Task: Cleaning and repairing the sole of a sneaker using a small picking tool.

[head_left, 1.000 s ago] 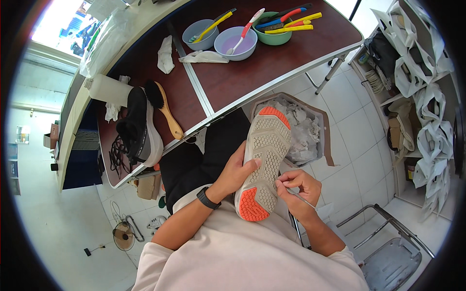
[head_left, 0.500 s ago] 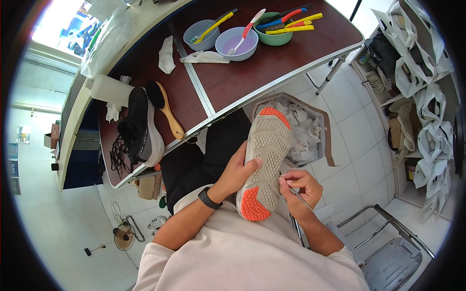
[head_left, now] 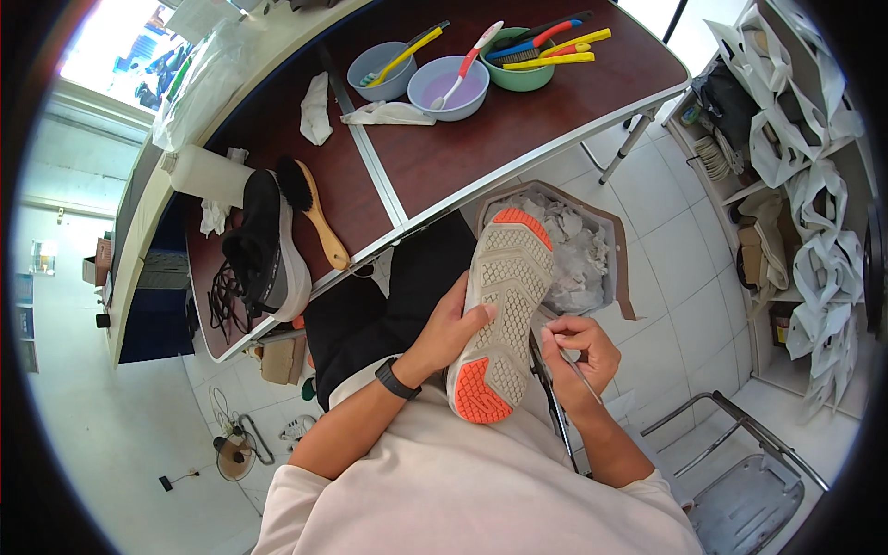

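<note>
With its sole facing up, a shoe (head_left: 507, 310) is gripped in my left hand (head_left: 446, 333), the thumb pressed on the sole's edge. The sole is beige with a honeycomb tread and orange patches at both ends. My right hand (head_left: 585, 359) is closed, pinching a thin metal pick-like tool (head_left: 586, 381) whose exact kind I cannot make out. That hand is just right of the shoe, a small gap apart from it. On the table's left lies a dark shoe (head_left: 264, 250) with a pale sole, its loose black laces beside it.
A dark red table (head_left: 370, 176) bears a wooden-handled brush (head_left: 319, 222), a white bottle (head_left: 208, 173), a grey-blue bowl (head_left: 393, 88), a lilac bowl (head_left: 472, 106) and a green bowl (head_left: 523, 81) of brushes. Below stands a lined bin (head_left: 622, 277) of crumpled paper. Shelves (head_left: 758, 342) stand right.
My right hand has drawn slightly to the right, away from the sole's edge, with the tool still in it. My left hand and the shoe stay nearly in place.
</note>
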### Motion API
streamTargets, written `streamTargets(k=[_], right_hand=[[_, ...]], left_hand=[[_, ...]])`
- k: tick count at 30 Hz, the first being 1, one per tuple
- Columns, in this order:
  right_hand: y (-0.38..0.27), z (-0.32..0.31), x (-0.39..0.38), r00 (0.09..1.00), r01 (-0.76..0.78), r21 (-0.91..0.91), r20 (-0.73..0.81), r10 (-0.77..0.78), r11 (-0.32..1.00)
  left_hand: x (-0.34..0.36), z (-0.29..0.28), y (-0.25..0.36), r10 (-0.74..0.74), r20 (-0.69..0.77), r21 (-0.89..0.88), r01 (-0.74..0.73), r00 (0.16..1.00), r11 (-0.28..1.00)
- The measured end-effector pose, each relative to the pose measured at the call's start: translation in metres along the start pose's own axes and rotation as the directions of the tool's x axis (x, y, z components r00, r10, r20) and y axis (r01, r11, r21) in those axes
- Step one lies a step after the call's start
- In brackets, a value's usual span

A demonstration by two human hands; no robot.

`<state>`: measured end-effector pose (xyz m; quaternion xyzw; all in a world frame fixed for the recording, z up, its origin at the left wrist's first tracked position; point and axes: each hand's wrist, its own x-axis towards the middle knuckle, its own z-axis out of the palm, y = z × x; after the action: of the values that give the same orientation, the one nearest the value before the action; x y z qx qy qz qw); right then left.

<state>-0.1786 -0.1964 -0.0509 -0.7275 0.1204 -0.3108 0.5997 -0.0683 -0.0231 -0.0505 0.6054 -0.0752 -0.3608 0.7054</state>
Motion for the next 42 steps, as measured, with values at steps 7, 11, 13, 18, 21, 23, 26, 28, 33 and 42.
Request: streamTargets(k=[7,11,13,18,21,23,26,28,33,42], right_hand=[[-0.001,-0.017,0.001,0.955,-0.163,0.1,0.265,0.131,0.982],[-0.006,-0.019,0.006,0.88,-0.41,0.179,0.334,0.337,0.894],[-0.008,-0.022,0.007,0.863,-0.451,0.222,0.355,0.358,0.865],[-0.005,-0.022,0.009,0.887,-0.397,0.264,0.357,0.293,0.879],[-0.006,-0.021,0.009,0.901,-0.312,0.175,0.366,0.232,0.934],[-0.01,-0.018,0.006,0.882,-0.406,0.171,0.332,0.336,0.898],[-0.005,-0.013,0.0,0.93,-0.318,0.265,0.275,0.245,0.91],[-0.005,-0.011,-0.002,0.937,-0.298,0.252,0.265,0.23,0.921],[0.001,-0.006,-0.004,0.982,-0.169,0.205,0.121,0.146,0.964],[0.002,-0.007,-0.001,0.983,-0.155,0.158,0.12,0.136,0.975]], left_hand=[[0.001,-0.001,0.004,-0.053,-0.005,-0.078,0.052,0.999,0.996],[0.001,-0.001,0.007,-0.07,0.005,-0.108,0.07,0.998,0.992],[0.001,-0.001,0.007,-0.064,0.008,-0.111,0.065,0.998,0.992],[0.001,-0.001,0.007,-0.08,0.005,-0.109,0.08,0.997,0.991],[0.001,-0.001,0.006,-0.072,-0.003,-0.113,0.071,0.997,0.991],[0.0,-0.001,0.006,-0.067,-0.005,-0.111,0.066,0.998,0.992],[0.0,-0.001,0.006,-0.073,-0.007,-0.107,0.071,0.997,0.992],[0.0,-0.002,0.001,-0.037,-0.002,-0.07,0.037,0.999,0.997],[-0.001,0.001,0.003,-0.034,-0.016,-0.073,0.033,0.999,0.997],[-0.002,0.001,0.004,-0.021,-0.019,-0.051,0.02,1.0,0.999]])
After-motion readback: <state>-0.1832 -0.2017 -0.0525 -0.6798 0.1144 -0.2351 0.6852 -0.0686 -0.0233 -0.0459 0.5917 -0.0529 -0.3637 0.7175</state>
